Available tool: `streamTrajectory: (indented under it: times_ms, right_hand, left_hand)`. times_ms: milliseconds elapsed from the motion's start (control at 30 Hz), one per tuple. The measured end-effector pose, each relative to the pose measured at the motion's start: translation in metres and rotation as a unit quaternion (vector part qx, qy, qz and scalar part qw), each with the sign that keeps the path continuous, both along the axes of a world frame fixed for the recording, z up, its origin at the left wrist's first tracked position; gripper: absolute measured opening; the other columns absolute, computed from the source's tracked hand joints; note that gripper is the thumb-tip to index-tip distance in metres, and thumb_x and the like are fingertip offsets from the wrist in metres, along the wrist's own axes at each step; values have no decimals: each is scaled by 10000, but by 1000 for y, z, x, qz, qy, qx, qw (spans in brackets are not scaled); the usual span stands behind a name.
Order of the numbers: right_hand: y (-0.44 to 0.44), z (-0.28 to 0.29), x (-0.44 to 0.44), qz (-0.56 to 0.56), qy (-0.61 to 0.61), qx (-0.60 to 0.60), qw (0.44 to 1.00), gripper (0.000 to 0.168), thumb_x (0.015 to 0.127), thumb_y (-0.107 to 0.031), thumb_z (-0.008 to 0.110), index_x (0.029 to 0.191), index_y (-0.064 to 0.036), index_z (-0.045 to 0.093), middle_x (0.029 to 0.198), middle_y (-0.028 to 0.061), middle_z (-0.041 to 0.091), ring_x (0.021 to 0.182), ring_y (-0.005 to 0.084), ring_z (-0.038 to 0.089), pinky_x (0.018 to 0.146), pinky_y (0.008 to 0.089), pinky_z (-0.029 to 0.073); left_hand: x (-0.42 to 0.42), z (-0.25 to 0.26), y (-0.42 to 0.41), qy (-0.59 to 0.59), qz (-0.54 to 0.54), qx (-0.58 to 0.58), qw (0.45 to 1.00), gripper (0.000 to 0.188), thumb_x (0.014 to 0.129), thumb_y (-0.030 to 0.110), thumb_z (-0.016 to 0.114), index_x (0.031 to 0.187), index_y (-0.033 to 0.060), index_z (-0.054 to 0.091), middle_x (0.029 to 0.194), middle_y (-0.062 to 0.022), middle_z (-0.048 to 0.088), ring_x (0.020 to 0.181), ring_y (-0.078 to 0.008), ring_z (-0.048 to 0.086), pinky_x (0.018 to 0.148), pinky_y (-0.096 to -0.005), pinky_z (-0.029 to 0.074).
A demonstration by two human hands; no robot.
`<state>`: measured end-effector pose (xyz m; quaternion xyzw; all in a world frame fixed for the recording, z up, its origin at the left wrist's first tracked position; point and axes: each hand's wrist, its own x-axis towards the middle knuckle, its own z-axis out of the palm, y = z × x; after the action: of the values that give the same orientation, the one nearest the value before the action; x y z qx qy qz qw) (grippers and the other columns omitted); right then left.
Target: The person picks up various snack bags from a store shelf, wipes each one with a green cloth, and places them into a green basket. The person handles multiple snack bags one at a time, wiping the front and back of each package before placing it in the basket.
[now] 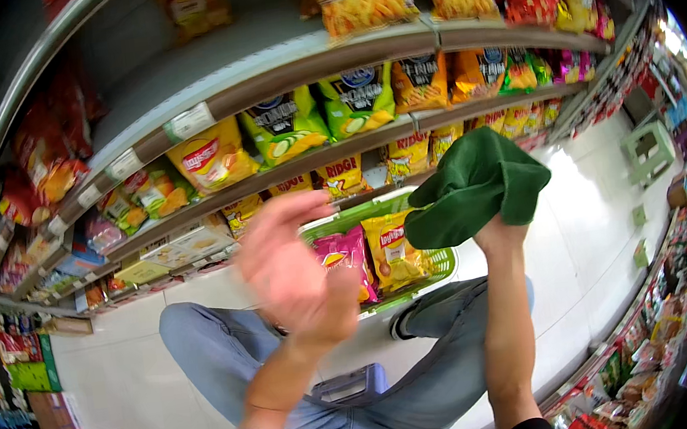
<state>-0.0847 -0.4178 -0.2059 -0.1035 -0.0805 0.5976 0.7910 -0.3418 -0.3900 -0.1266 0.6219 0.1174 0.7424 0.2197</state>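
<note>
My right hand [501,234] grips a dark green cloth [476,183], which drapes over and hides most of the fingers. The cloth is raised in front of the lower shelf, partly overlapping a green plastic basket [444,263] on the floor. Inside the basket stand a yellow Lay's chip bag [395,253] and a pink chip bag [347,249]. My left hand [289,265], blurred, hovers at the basket's left side with nothing in it. Its fingers are apart from the thumb, and it covers part of the basket.
Ahead, a shelf [331,54] holds green chip bags [285,122], orange ones [420,82] and yellow bags [342,176] lower down. I sit on a blue-purple plastic stool [350,385], knees spread around the basket. A pale green stool [648,151] stands right; packaged goods [636,359] line the lower right.
</note>
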Motion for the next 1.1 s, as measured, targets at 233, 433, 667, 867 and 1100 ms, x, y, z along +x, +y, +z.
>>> streamTrajectory:
  times_ms: [233,433,667,867,1100]
  right_hand:
    - [11,28,-63,79,-53,41,995,543,906,-369,644,1325,-43,528,1331,162,568,1202,359,541,1024,553,443]
    - [24,77,-117,113,-88,43,989,539,898,-365,648,1330,-59,545,1368,154,553,1238,370,514,1050,568,402]
    - [26,130,-157,154,-86,62,982,532,895,-380,663,1314,-70,559,1375,139,553,1274,356,490,1097,558,362]
    - [38,159,-176,151,-76,69,983,576,883,-385,677,1340,-69,528,1391,141,534,1273,360,487,1101,567,354]
    - [28,187,-152,49,-123,69,989,644,878,-415,672,1390,-73,486,1454,152,476,1324,376,436,1103,596,340]
  left_hand:
    - [-121,146,-28,-16,181,392,902,597,839,171,704,1333,47,391,1230,-196,520,1018,-298,573,804,-403,513]
    - [-168,179,-55,-8,244,435,867,569,840,237,697,1308,70,419,1218,-172,523,1012,-301,563,798,-411,497]
    - [-206,200,-80,-34,281,442,851,543,840,314,688,1279,98,452,1204,-144,526,1004,-305,552,791,-422,478]
    - [-234,219,-102,-43,307,437,844,528,841,380,681,1254,121,480,1192,-120,529,998,-308,542,785,-430,462]
    - [-218,205,-101,-94,273,350,891,518,841,457,673,1225,148,513,1179,-91,532,991,-312,531,778,-440,443]
